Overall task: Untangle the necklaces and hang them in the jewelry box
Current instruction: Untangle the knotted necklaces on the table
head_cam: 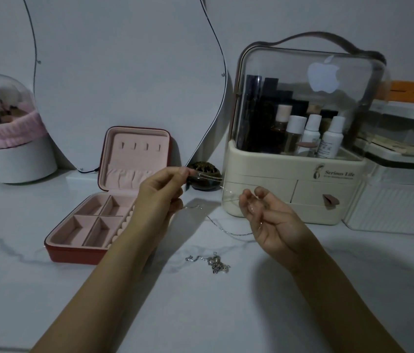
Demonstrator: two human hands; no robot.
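Note:
A thin silver necklace chain (216, 222) stretches between my two hands and sags onto the marble tabletop. My left hand (161, 192) pinches one end between thumb and fingertips, raised in front of the red jewelry box (73, 253). My right hand (267, 217) is palm up with curled fingers holding the other end of the chain. The box stands open to the left, with a pink lining, four hooks (139, 146) in its lid and several compartments. A tangled clump of silver necklaces (216, 262) lies on the table between my forearms.
A cream cosmetics organizer (295, 194) with a clear dome stands at the right, close behind my right hand. A dark round ornament (207, 183) sits behind my left hand's fingertips. A curved mirror (124, 72) leans at the back, and a brush holder (10, 159) stands far left.

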